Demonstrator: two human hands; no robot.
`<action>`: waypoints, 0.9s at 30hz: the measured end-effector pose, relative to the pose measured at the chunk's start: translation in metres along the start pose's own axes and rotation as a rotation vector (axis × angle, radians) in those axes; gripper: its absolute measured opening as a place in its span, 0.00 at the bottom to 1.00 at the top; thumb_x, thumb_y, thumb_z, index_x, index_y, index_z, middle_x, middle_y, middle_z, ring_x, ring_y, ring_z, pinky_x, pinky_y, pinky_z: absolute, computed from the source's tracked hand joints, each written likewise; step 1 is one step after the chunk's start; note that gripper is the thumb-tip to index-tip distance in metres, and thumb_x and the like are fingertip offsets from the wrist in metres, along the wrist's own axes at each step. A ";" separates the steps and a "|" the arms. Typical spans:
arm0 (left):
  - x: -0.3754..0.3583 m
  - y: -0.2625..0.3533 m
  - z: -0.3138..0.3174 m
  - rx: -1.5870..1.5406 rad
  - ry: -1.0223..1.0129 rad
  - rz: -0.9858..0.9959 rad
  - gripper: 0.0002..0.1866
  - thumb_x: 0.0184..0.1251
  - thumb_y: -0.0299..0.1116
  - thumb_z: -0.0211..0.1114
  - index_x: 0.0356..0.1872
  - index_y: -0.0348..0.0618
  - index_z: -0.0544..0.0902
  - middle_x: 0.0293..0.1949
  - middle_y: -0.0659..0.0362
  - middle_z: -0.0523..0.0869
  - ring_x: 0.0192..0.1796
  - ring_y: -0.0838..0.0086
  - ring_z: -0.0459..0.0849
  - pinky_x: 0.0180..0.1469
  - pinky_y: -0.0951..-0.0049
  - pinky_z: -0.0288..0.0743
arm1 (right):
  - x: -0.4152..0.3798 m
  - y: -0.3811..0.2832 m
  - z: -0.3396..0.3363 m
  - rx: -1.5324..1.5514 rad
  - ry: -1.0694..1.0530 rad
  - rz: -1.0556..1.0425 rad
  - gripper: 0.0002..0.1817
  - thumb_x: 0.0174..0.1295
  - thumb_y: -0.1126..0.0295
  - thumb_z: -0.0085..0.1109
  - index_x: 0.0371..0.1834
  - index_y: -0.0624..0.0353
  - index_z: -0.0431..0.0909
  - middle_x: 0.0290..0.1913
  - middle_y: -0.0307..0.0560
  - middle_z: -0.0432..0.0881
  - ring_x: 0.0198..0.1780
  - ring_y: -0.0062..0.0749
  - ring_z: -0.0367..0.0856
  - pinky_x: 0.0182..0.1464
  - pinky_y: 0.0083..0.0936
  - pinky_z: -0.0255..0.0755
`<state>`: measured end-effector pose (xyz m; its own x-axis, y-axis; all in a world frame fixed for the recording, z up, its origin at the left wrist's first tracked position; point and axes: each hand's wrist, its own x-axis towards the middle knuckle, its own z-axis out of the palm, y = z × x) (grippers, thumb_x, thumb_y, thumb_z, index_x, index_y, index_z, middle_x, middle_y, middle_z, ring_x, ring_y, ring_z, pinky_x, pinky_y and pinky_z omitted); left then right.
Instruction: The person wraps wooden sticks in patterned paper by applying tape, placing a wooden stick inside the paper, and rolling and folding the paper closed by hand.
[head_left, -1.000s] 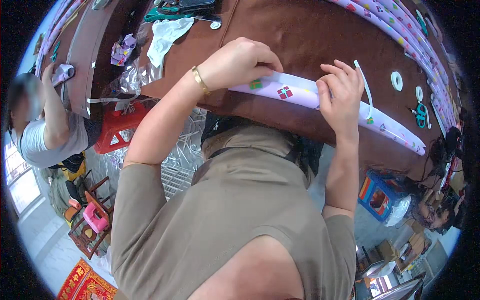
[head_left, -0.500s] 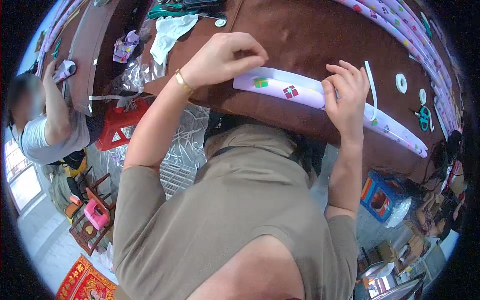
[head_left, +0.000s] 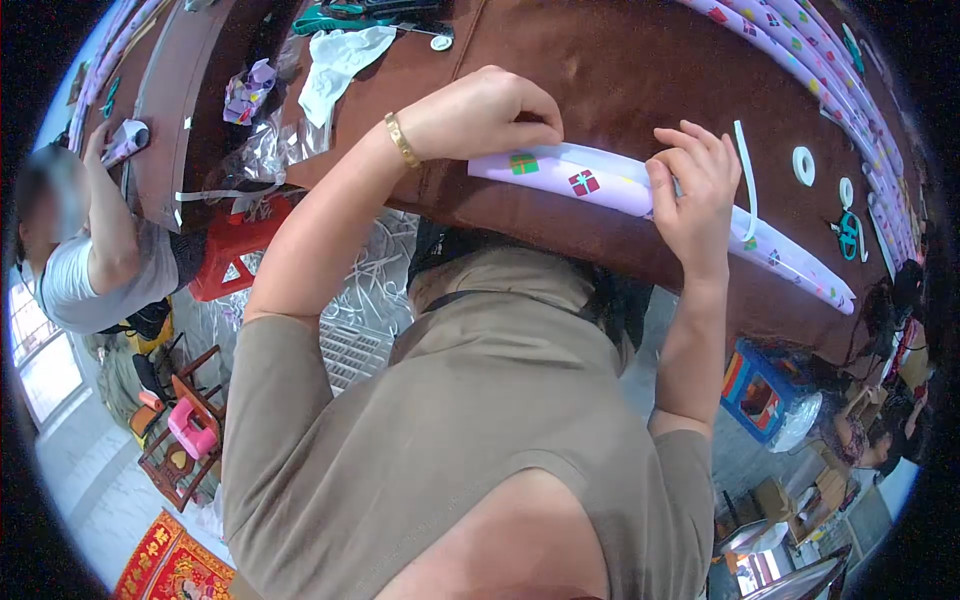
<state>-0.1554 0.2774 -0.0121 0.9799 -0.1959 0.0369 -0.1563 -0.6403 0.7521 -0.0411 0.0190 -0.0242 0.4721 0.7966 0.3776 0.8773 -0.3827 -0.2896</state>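
Note:
A lilac wrapping paper roll [head_left: 610, 190] printed with gift boxes lies across the brown table edge in front of me. My left hand [head_left: 490, 115], a gold bracelet at its wrist, is closed over the roll's left part, fingers curled and tips at the upper paper edge. What those fingers hold, if anything, I cannot tell. My right hand [head_left: 692, 195] rests at the middle of the roll, fingers stretched and apart, thumb against the paper. Just beside its fingers, a narrow white strip [head_left: 745, 185] curves down across the roll.
White tape rolls [head_left: 803, 166] and green scissors [head_left: 848, 236] lie to the right. More printed rolls [head_left: 800, 50] are at the far right. White paper scraps [head_left: 342, 65] and crumpled clear plastic [head_left: 275, 150] lie left. Another person [head_left: 95, 250] works at the left, by a red stool [head_left: 235, 255].
My left hand has moved a little to the right along the roll's upper edge. My right hand and the roll have hardly moved.

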 end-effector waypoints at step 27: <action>-0.030 -0.012 -0.026 -0.053 0.087 -0.213 0.09 0.62 0.26 0.66 0.43 0.37 0.87 0.37 0.51 0.89 0.39 0.63 0.89 0.45 0.69 0.80 | 0.002 0.001 0.000 0.010 0.017 0.001 0.03 0.58 0.70 0.62 0.29 0.57 0.82 0.49 0.41 0.85 0.62 0.41 0.76 0.71 0.47 0.56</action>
<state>-0.1798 0.3106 -0.0051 0.9975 0.0057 -0.0710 0.0593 -0.6201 0.7823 -0.0390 0.0194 -0.0236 0.4746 0.7879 0.3925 0.8759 -0.3787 -0.2990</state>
